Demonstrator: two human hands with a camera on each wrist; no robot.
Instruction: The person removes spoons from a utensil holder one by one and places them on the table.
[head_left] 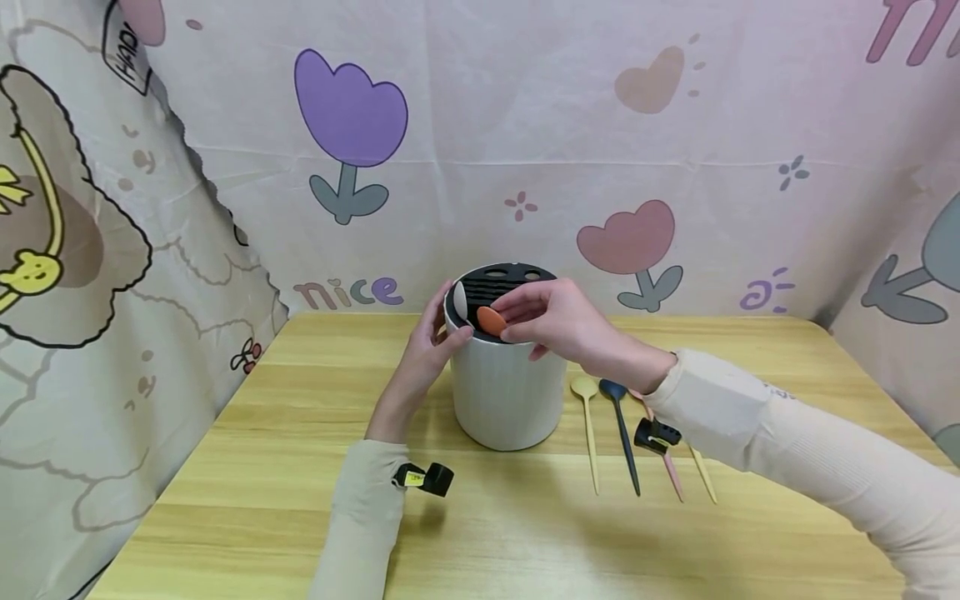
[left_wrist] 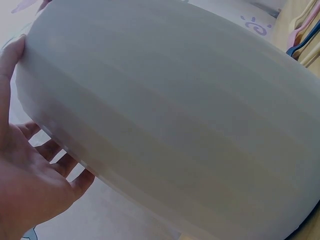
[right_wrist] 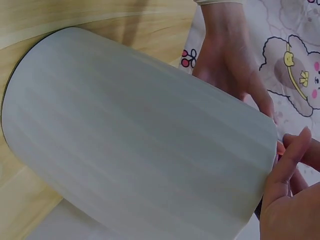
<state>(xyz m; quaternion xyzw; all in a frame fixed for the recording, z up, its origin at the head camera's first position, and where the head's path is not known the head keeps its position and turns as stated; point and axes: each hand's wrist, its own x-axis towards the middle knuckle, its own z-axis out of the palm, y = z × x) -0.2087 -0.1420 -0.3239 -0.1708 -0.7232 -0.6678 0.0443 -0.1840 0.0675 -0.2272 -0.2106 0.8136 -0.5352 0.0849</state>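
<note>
A white ribbed utensil holder (head_left: 508, 396) stands upright on the table, topped by a black slotted insert (head_left: 480, 288). My left hand (head_left: 422, 358) steadies its left side, thumb at the rim; in the left wrist view the fingers of that hand (left_wrist: 42, 170) lie along its wall. My right hand (head_left: 573, 329) pinches an orange spoon (head_left: 491, 322) by its bowl, low over the front of the insert. The spoon's handle is hidden. A white spoon (head_left: 460, 300) stands in the insert at the left, bowl up. In the right wrist view, the holder's wall (right_wrist: 140, 135) hides most of the spoon.
Right of the holder, a yellow spoon (head_left: 584, 387), a navy spoon (head_left: 613, 390), a pink spoon (head_left: 672, 479) and another pale yellow handle (head_left: 703, 477) lie side by side, partly under my right forearm. Patterned cloth (head_left: 480, 100) hangs behind the wooden table (head_left: 510, 533).
</note>
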